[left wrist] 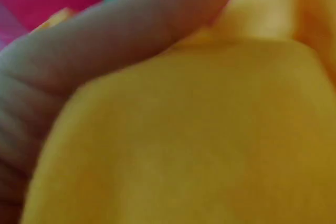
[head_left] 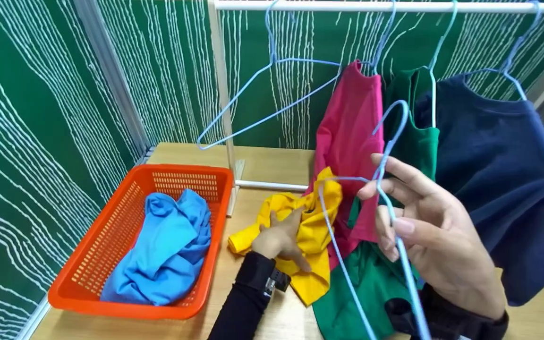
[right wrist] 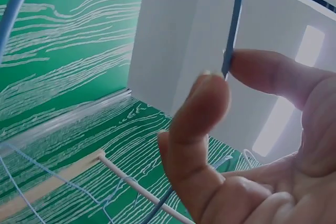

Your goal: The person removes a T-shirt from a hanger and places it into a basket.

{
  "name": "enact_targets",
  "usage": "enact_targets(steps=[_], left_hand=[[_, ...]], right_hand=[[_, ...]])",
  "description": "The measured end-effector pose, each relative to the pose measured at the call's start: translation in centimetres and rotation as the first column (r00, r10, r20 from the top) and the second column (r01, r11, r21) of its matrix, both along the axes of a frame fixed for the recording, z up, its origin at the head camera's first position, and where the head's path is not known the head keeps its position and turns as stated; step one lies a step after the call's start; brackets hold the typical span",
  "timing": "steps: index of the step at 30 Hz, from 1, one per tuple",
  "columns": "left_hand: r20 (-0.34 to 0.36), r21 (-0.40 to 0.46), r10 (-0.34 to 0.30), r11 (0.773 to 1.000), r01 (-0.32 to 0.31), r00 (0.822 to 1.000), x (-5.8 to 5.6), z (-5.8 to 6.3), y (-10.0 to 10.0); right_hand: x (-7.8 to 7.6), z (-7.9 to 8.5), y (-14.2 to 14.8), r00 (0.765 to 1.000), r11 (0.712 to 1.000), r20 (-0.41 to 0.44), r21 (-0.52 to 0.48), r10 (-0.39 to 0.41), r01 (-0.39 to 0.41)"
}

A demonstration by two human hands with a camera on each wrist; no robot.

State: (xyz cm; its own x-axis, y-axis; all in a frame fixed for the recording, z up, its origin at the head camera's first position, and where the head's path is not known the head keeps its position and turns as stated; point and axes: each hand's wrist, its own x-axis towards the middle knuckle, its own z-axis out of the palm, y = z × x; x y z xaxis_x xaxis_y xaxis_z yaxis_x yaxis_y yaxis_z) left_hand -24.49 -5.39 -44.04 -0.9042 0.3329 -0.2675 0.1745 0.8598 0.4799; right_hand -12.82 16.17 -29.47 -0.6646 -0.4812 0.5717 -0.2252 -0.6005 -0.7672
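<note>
My right hand [head_left: 442, 236] holds a blue wire clothes hanger [head_left: 403, 257] between thumb and fingers, its hook pointing up. The right wrist view shows the thumb and a fingertip pinching the hanger's wire [right wrist: 234, 22]. My left hand [head_left: 277, 240] rests on a crumpled yellow garment [head_left: 317, 278], with its fingers spread. Seen close up in the left wrist view, the yellow cloth [left wrist: 199, 135] bulges beside one straight finger. The garment's lower part lies on the table; its upper edge lies behind the held hanger's left corner.
An orange basket [head_left: 59, 295] at left contains a blue garment [head_left: 158, 255]. From the white rail [head_left: 328, 6] hang a bare blue hanger [head_left: 272, 47] and pink [head_left: 347, 127], green [head_left: 425, 146] and navy [head_left: 494, 141] garments. More green cloth [head_left: 352, 302] lies on the table.
</note>
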Motion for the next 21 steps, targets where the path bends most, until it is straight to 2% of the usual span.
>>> enact_targets(steps=[2,5,9,12,15,19,21], left_hand=[[-0.016,-0.009,-0.006,1.000,0.006,1.000,-0.1,-0.4,0.2],[-0.104,0.002,-0.011,1.000,0.011,0.995,-0.4,-0.6,0.3],[-0.251,0.043,0.006,0.999,0.005,0.968,-0.9,-0.4,0.2],[-0.308,0.083,0.020,0.996,0.006,0.951,-1.2,-0.3,0.2],[-0.316,0.107,0.013,0.994,0.022,0.949,-1.2,-0.2,0.2],[-0.304,0.082,0.005,0.996,0.021,0.953,-0.8,0.1,0.2],[-0.294,0.068,0.006,0.998,0.015,0.956,-0.6,0.3,0.2]], right_hand=[[0.0,0.1,0.1,0.999,0.999,-0.014,-0.030,0.029,-0.029],[-0.2,0.4,0.2,0.999,0.999,-0.027,-0.041,0.032,-0.033],[-0.7,0.7,0.2,1.000,1.000,-0.019,-0.006,0.008,-0.009],[-0.7,0.8,0.2,0.999,0.999,-0.016,0.030,-0.031,0.032],[-0.4,1.0,0.0,0.997,0.996,-0.005,0.035,-0.079,0.079],[-0.1,1.3,-1.2,0.988,0.988,0.014,0.018,-0.155,0.155],[-0.2,1.7,-1.9,0.978,0.978,0.027,0.052,-0.206,0.204]])
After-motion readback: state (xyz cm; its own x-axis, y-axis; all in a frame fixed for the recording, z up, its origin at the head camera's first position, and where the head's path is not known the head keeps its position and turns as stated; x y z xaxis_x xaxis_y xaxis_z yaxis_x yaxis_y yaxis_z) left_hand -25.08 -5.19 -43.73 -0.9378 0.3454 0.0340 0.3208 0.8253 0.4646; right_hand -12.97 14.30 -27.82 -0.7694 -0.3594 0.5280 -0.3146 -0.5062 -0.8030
